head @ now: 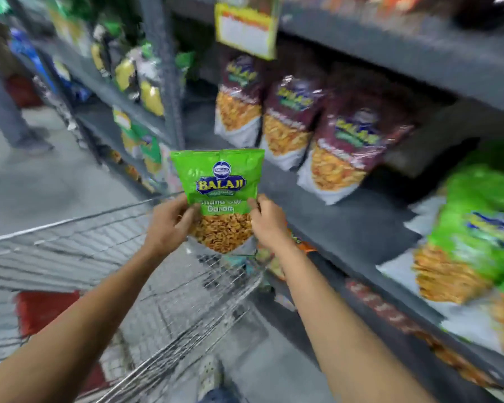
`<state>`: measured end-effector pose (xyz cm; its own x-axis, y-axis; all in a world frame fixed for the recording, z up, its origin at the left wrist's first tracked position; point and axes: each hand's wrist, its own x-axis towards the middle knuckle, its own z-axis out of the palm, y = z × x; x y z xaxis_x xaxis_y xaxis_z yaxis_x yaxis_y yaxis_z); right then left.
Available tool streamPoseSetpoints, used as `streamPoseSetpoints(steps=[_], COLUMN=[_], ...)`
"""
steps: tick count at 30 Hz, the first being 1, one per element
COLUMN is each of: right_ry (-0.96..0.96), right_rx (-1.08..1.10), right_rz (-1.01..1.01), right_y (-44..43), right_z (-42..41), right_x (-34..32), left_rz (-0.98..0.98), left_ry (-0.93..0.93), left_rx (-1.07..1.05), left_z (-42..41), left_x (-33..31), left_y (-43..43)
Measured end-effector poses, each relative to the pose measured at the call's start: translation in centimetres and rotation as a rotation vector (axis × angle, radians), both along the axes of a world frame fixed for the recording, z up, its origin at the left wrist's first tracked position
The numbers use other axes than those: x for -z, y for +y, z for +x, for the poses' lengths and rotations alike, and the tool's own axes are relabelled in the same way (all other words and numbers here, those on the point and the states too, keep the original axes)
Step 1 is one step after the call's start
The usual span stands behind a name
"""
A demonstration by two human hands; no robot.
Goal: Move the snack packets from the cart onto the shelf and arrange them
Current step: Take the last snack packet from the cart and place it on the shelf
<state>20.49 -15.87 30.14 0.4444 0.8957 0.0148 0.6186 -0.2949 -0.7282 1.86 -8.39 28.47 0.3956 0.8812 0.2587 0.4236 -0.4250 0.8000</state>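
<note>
A green Balaji snack packet [220, 196] is held upright in front of me, above the far corner of the wire cart [169, 292]. My left hand [169, 225] grips its lower left edge and my right hand [266, 225] grips its lower right edge. To the right runs the grey shelf [346, 228]. On it stand three maroon Balaji packets [346, 146] in a row, and a pile of green packets [474, 237] lies at the far right.
A red item [45, 309] lies in the cart. More shelving with yellow and green packets [134, 80] runs off to the left. A person's legs [9, 112] stand in the aisle at far left. A yellow price tag [246, 29] hangs from the upper shelf.
</note>
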Motion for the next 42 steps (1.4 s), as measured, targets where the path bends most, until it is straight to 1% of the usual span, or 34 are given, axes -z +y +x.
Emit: streamPoseSetpoints(steps=[2,6,10,14,18,21,23,26,30,32,36,39,42], right_ry=[-0.052,-0.117,-0.217,-0.245,-0.231,-0.179,-0.144,-0.153,-0.090,-0.045,0.038,0.097,0.160], right_rx=[0.124,0.379,0.689,0.934,1.094,1.158,1.173,1.176,1.210,1.199,1.153,1.090,1.044], right_rz=[0.064,0.253,0.351,0.429,0.413,0.394,0.385,0.330,0.265,0.218,0.142,0.108,0.133], right_y=[-4.4,-13.3,-24.8,-34.8,-41.0,-43.0,-43.8,-44.1,-44.0,-43.7,-44.1,-44.7,-45.6], right_z=[3.6,10.4,17.3,21.3,23.8,25.2,26.3,27.9,29.7,30.0,29.9,30.3,30.5], right_x=[-2.1,-4.9,-6.8,-6.9,-6.3,-6.0,-6.0,-5.9,-5.2,-4.5,-2.5,-2.0,-2.5], left_rz=[0.057,0.096,0.205,0.187,0.165,0.043,-0.005,-0.013,-0.031,-0.012,0.069,0.070,0.022], left_ry=[-0.020,-0.091,-0.122,-0.063,0.007,0.061,0.085,0.100,0.138,0.174,0.326,0.342,0.328], left_rx=[0.146,0.409,0.724,0.904,0.950,0.972,0.965,0.927,0.863,0.826,0.791,0.783,0.784], left_z=[4.7,13.9,23.7,30.3,35.0,37.3,38.7,40.4,42.5,43.1,43.0,43.1,43.6], left_x=[-2.5,-4.7,-8.4,-9.2,-9.0,-8.5,-8.5,-8.5,-7.9,-7.2,-4.9,-3.9,-4.2], left_y=[-2.2,-7.3,-17.1,-26.0,-32.4,-34.9,-35.9,-36.3,-36.6,-36.9,-37.9,-38.2,-37.8])
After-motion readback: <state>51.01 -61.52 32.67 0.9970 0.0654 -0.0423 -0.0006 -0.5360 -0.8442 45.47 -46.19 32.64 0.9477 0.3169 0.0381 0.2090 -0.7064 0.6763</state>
